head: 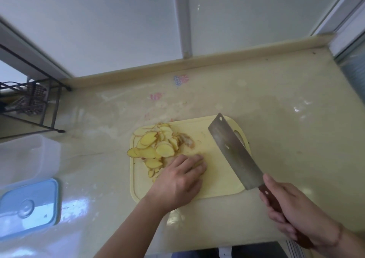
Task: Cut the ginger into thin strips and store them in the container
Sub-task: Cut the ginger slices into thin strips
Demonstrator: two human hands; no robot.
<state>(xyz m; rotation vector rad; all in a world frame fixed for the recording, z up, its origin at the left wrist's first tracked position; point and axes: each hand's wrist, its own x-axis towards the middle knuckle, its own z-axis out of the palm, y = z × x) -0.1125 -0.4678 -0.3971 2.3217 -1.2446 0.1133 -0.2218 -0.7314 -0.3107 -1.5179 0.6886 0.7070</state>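
Head cam looks down on a pale yellow cutting board (pixel 217 180) sitting on a glossy cream counter (pixel 286 119). There's a loose pile of thin ginger slices (pixel 156 147) on the left half of the board, a few hanging over its left edge, plus some peel scraps (pixel 186 140) just to the right of the pile. The left hand (pixel 177 178) is palm-down on the board with its fingers curled over what looks like a little stack of slices at the near edge of the pile; can't really see what's under the fingers. The right hand (pixel 290 208) is wrapped around the dark wooden handle of a cleaver (pixel 235 153), blade tilted and pointing away over the right side of the board, with the blade well apart from the ginger. Over on the left of the counter is a clear plastic container (pixel 27 155), and its blue lid (pixel 29 206) lies flat just in front of it. Black wire rack (pixel 29 104) in the far left corner.
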